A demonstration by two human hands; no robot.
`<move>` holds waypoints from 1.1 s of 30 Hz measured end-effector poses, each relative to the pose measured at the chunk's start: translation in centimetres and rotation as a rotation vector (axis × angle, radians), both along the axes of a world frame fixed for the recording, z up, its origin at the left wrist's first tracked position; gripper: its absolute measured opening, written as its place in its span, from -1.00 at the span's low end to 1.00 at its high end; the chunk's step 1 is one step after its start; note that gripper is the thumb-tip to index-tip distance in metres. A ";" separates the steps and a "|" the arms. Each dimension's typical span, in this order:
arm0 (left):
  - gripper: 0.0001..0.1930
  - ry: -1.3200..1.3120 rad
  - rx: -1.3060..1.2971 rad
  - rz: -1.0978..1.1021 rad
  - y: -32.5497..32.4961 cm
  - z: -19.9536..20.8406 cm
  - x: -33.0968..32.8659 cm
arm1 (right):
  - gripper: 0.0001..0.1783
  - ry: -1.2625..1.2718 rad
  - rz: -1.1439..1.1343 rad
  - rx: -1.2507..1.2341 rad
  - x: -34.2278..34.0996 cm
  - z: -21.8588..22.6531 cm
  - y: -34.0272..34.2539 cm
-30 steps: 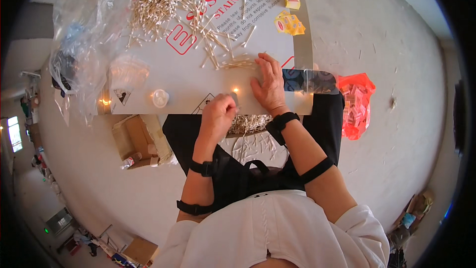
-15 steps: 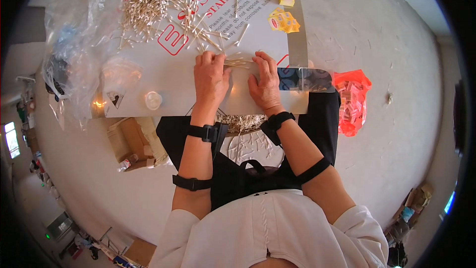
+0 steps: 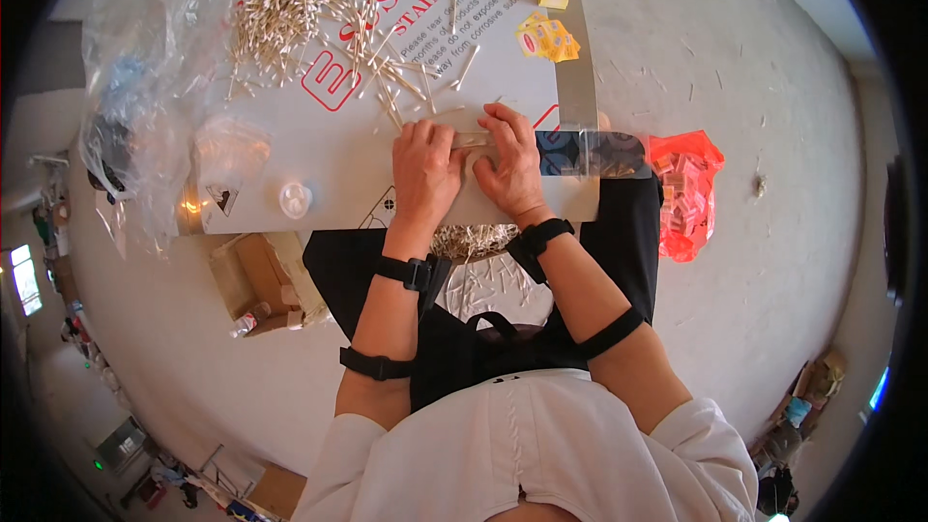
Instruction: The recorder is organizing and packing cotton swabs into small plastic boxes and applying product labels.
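Close to the near edge of the table, a small bundle of cotton swabs (image 3: 472, 139) lies crosswise between my two hands. My left hand (image 3: 425, 170) is closed round the bundle's left end, fingers bent. At the other end, the curled fingers and thumb of my right hand (image 3: 509, 166) grip it. Just beyond them, loose cotton swabs (image 3: 411, 72) are strewn over the sheet-covered tabletop (image 3: 338, 159). They trail from a large heap of cotton swabs (image 3: 290, 14) at the far left. My fingers hide the bundle's tips.
A round clear plastic container (image 3: 296, 198) stands left of my hands, near a crumpled plastic bag (image 3: 145, 87). Small yellow packets (image 3: 548, 39) lie at the far right. A red bag (image 3: 684, 198) of small packs is beside my leg. A cardboard box (image 3: 266, 280) sits below the table.
My left hand has moved right and slightly nearer, closing in on my right hand. The swabs between them, fanned out before, are now gathered into a tighter bundle.
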State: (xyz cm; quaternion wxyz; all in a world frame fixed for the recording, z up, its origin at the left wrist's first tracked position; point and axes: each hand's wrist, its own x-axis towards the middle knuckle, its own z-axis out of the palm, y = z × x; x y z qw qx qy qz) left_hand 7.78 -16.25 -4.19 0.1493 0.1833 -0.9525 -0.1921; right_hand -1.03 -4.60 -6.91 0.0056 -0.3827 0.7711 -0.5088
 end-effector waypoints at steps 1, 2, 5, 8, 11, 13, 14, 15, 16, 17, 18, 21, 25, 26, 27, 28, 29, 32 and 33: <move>-0.70 0.070 -0.015 0.040 -0.3 0.2 -0.5 | -0.45 0.002 -0.003 -0.001 0.0 0.0 0.0; -0.66 0.140 -0.030 0.080 -0.5 0.4 -1.1 | -0.44 0.006 -0.009 0.000 -0.1 0.0 -0.1; -0.61 0.143 -0.090 0.150 -1.9 0.8 -2.6 | -0.44 0.008 -0.009 0.009 0.1 0.1 0.0; -0.74 0.087 -0.096 0.157 -2.6 0.4 -3.0 | -0.44 0.009 0.000 0.016 0.2 0.4 -0.4; -0.81 0.048 -0.104 0.114 -1.8 -0.3 -2.6 | -0.45 0.029 -0.005 0.041 0.1 0.3 -0.3; -0.84 0.031 -0.108 0.102 -0.6 -0.5 -1.9 | -0.45 0.045 -0.008 0.053 -0.1 0.2 -0.2; -0.84 0.054 -0.075 0.107 -0.1 -0.6 -1.6 | -0.47 0.053 -0.004 0.060 -0.2 0.1 -0.1; -0.83 0.078 -0.045 0.116 0.1 -0.6 -1.4 | -0.49 0.061 0.005 0.063 -0.2 0.1 -0.1; -0.83 0.080 -0.046 0.117 0.0 -0.6 -1.5 | -0.49 0.063 0.006 0.062 -0.2 0.1 -0.2; -0.84 0.111 -0.034 0.128 -0.2 -0.7 -1.8 | -0.51 0.064 0.006 0.054 -0.2 0.1 -0.2; -0.85 0.141 -0.024 0.144 -0.4 -0.5 -2.1 | -0.53 0.064 0.011 0.045 -0.1 0.1 -0.3; -0.85 0.160 -0.089 0.147 -1.4 0.0 -5.5 | -0.58 0.084 0.005 0.055 -0.1 0.2 -0.4; -0.86 0.111 -0.147 0.064 -2.0 -0.4 -8.7 | -0.61 0.083 0.023 0.037 0.1 0.3 -0.7; -0.89 -0.002 -0.156 0.069 -2.1 -0.5 -8.4 | -0.63 0.089 0.020 0.029 0.2 0.3 -1.0; -0.89 -0.002 -0.150 0.062 -1.7 -0.6 -8.1 | -0.64 0.095 0.003 0.034 0.1 -0.1 -0.7; -0.90 -0.056 -0.125 0.094 -1.5 -0.6 -7.4 | -0.64 0.095 -0.003 0.037 -0.1 -0.1 -0.4; -0.90 -0.110 -0.101 0.126 -1.4 -0.5 -6.6 | -0.65 0.084 0.006 0.056 -0.2 -0.1 -0.2; -0.76 -0.008 -0.079 0.245 -1.6 -0.2 -4.8 | -0.66 0.074 0.014 0.058 -0.2 0.2 0.0; -0.71 0.068 -0.101 0.348 -1.8 -0.3 -4.4 | -0.66 0.074 0.016 0.042 -0.1 0.3 -0.1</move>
